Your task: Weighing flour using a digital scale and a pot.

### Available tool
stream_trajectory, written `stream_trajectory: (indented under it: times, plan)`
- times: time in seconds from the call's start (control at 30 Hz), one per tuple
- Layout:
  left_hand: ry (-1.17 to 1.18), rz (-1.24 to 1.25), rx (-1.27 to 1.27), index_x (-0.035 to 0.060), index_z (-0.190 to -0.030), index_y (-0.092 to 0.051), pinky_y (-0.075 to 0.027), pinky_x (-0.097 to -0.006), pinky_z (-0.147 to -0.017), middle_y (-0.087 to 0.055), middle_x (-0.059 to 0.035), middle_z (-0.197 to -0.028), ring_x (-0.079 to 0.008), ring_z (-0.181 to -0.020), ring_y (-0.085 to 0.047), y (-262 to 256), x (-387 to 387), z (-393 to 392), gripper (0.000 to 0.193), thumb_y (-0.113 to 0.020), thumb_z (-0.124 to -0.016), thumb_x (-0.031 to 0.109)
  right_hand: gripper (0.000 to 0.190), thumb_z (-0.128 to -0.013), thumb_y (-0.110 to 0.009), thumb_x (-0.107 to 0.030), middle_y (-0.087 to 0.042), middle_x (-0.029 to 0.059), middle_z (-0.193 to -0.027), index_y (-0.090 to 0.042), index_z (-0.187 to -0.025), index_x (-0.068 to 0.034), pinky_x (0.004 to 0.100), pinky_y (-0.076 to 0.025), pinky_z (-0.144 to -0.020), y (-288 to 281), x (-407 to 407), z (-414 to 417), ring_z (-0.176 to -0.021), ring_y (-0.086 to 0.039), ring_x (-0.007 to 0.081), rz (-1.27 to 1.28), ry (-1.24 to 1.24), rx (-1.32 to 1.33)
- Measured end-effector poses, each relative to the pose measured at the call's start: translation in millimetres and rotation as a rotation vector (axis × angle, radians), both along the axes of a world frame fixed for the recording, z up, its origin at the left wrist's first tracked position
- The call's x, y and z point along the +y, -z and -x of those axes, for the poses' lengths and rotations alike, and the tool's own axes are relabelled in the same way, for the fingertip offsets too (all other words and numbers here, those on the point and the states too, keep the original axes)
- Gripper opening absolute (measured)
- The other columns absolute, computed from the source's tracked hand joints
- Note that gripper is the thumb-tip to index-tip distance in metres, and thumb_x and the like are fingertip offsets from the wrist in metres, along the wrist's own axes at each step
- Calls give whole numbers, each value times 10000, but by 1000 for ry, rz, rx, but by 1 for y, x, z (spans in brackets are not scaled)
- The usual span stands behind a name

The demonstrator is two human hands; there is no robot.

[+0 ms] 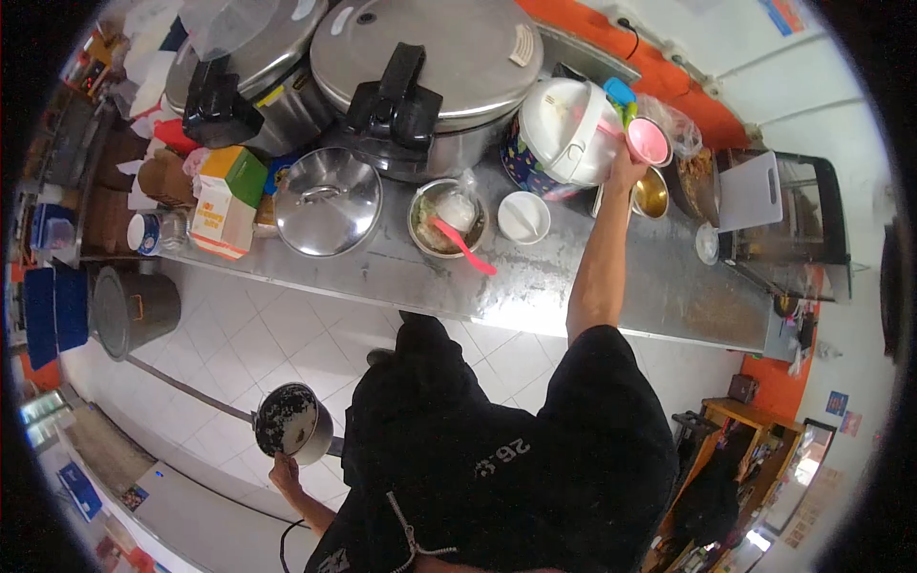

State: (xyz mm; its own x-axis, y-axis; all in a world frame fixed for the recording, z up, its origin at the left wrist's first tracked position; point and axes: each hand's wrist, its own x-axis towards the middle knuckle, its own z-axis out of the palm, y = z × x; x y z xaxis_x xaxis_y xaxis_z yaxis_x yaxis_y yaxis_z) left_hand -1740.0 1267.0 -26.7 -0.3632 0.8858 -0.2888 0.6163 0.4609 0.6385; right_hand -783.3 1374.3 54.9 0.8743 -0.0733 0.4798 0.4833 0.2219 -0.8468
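Note:
My left hand (285,473) grips the rim of a metal pot (314,437) with white and dark residue inside, held over the floor away from the counter. Reaching across the steel counter, my right hand (627,170) holds a small pink-lined bowl (648,141). It is beside a white-lidded container (566,129) with a patterned body. A gold-coloured bowl (650,193) sits just beside that wrist. Nearer the counter's middle are a white bowl (524,218) with a spoon in it and a metal bowl (423,243) holding food, a plastic bag and a pink spoon (466,247).
Two large pressure cookers (444,57) (286,64) stand at the back of the steel counter (430,286). A round metal lid (329,215) and a carton (222,208) are at left. A white cutting board (752,192) leans at right. A large lidded bin (136,308) stands on the tiled floor.

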Motion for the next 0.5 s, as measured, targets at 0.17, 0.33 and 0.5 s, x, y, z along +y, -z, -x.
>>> stream_trajectory:
  times: [0.17,0.33,0.5]
  plan:
    - [-232,119,-83,32,-564,-509,-359,-230,-418,-431,-6,-526,-99,-465,-411,9,-13,2,358,-697,-729,287,545,-672,-754,-113,-554,145,-1088,-488,-1116,57,309,-402,-866,14,-23,-26,-966,-530,194,260,-130,36]
    - [-168,83,-176,71,-593,-530,-337,-251,-378,-435,1,-518,-95,-440,-404,-29,-28,-32,277,-700,-722,248,492,-743,-689,-136,-529,153,-1074,-441,-1122,56,331,-388,-906,-16,-29,63,-983,-523,236,582,340,31]
    - [-287,-116,-117,84,-517,-448,-274,-269,-358,-392,-5,-445,-107,-357,-315,39,-51,16,302,-622,-758,132,148,-803,-591,-58,-545,68,-795,-505,-907,3,235,-421,-610,-68,10,226,-698,-515,121,504,-13,-118]
